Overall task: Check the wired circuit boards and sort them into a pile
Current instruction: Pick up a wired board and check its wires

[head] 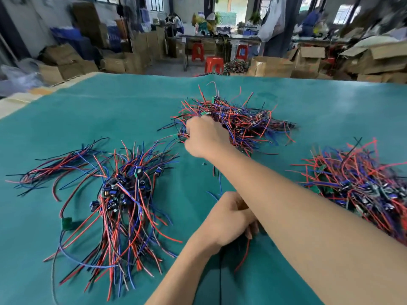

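Evidently the right hand [204, 137] curled into the far wired-board heap [237, 119]; the left hand [231, 219] pinched red and black leads; lifting one board alone would spare tangling; sorted pile [123, 194] lay left

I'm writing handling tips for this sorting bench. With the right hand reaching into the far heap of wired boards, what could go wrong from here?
1. The right hand grips wires in the tangled far heap; pulling could drag extra boards along or strain their wires.
2. The right forearm crosses above the left hand, which holds wires, so they might snag.
3. The left pile has wires sprawling widely; piles could mix.
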{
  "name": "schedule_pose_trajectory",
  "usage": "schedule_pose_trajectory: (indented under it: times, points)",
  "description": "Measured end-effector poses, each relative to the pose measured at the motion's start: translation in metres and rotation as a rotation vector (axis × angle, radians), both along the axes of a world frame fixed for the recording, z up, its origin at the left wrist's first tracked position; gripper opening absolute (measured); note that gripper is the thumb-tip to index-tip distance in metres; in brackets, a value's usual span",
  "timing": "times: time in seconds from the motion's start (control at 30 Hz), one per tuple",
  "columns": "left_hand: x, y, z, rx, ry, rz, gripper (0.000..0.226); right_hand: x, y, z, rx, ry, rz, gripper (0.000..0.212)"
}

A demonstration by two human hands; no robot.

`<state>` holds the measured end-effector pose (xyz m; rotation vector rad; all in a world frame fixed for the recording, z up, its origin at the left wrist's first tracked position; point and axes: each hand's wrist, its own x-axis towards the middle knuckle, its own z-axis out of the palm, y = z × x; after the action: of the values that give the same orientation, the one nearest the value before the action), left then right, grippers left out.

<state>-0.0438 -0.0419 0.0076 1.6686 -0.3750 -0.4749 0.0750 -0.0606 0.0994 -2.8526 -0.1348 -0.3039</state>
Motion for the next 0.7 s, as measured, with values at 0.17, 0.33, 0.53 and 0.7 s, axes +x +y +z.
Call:
schedule_pose_trajectory:
  times: [0.17,0.33,0.53,0.7]
  points:
    - [-0.002,0.001,0.004,-0.056,-0.005,-0.017,0.021,0.009,-0.038,-0.031,-0.104,-0.065,-0.042,0.027]
    - [-0.005,0.003,0.013,-0.15,0.02,-0.046,0.03,0.004,-0.059,-0.036,0.116,-0.163,-0.124,0.027]
    - [-0.002,0.003,0.011,-0.316,0.112,0.089,0.023,-0.044,-0.095,-0.027,0.541,-0.31,-0.141,0.016]
    - [0.003,0.003,0.01,-0.527,0.283,0.168,0.023,-0.119,-0.123,-0.039,0.935,-0.309,-0.075,0.028]
